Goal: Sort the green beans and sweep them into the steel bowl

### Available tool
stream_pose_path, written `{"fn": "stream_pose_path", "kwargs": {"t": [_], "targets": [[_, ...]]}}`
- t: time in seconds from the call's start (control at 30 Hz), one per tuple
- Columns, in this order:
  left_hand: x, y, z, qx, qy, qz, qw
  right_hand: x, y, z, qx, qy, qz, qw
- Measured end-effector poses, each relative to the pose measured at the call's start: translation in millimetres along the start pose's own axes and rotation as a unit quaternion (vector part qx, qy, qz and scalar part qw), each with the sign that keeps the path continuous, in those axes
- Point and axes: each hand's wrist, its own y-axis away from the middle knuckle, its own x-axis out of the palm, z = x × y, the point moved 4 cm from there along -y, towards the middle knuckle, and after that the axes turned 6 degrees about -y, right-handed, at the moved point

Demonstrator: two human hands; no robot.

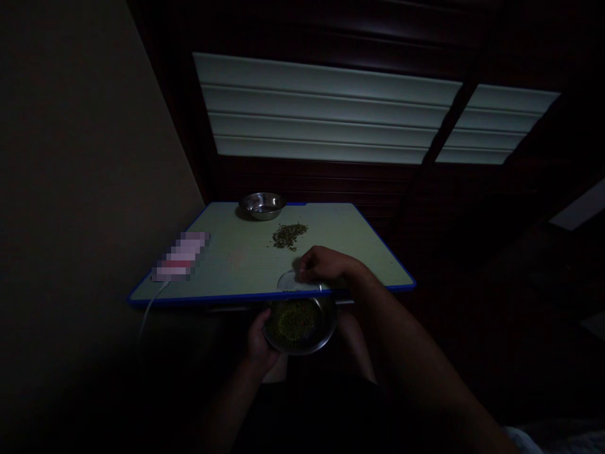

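Observation:
My left hand [261, 343] grips the left rim of a metal bowl [327, 334], thumb at the edge, just below the table's front edge. Small greenish-yellow grains or seeds [295, 320] lie in that bowl. My right hand [324, 263] is over the front of the table, its fingers curled together; what they hold, if anything, is too dark to make out. Beneath its fingertips is a pale, round, flat thing [289, 282] at the table edge, its kind unclear. Beyond the right hand, a loose pile of small brownish grains [288, 236] is spread on the tabletop.
A second metal bowl [263, 207] stands at the back of the pale, blue-edged table [236, 268]. On the left lies a blurred-out phone-like object [182, 255] with a white cable [150, 309]. A wall rises at left, dark slatted panels [321, 107] behind. The room is dim.

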Motion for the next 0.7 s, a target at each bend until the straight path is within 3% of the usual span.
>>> {"fn": "stream_pose_path", "kwargs": {"t": [0.3, 0.47, 0.7], "targets": [[-0.8, -2, 1, -0.003, 0.002, 0.010, 1.000, 1, 4, 2, -0.020, 0.002, 0.013, 1.000], [-3.0, -4, 2, -0.007, 0.014, 0.014, 1.000, -8, -6, 0, -0.036, -0.097, 0.016, 0.994], [-2.4, -2, 1, -0.006, 0.003, 0.005, 1.000, -41, -40, -21, -0.062, -0.202, -0.228, 0.950]]}}
